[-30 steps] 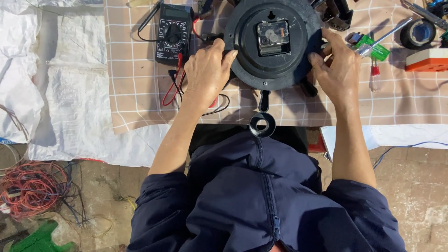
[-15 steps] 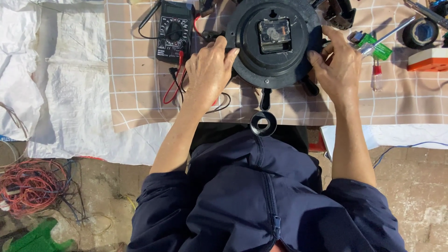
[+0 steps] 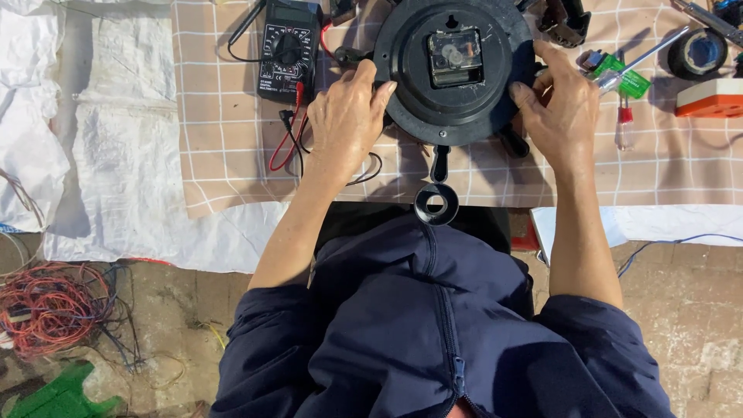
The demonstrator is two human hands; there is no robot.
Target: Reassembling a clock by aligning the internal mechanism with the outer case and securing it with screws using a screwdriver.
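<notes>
**Round black clock back gripped at both edges**

A round black clock back (image 3: 457, 73) is laid face-down on a beige checked cloth (image 3: 217, 155), with a small clear-cased movement (image 3: 455, 56) set at its middle. The clock back is taken as the landmark for all that follows.

The left hand (image 3: 344, 124) is pressed against the clock back's left edge, fingers bent and closed on the rim. The right hand (image 3: 557, 108) is curled around the right edge, thumb and fingers closed on the rim, so the disc is held between the two hands.

To the left of the clock back, a black multimeter (image 3: 288, 46) is seen, with red and black leads (image 3: 288, 135) trailing from it below the left hand. Just below the clock back, a black magnifier ring (image 3: 436, 203) is lying at the cloth's near edge. To the right, beyond the right hand, a green-handled screwdriver (image 3: 619, 77) is seen, and further right a roll of black tape (image 3: 696, 53) and an orange and white box (image 3: 708, 97). Far to the lower left, on the ground, a tangle of red wire (image 3: 46, 310) is seen.
</notes>
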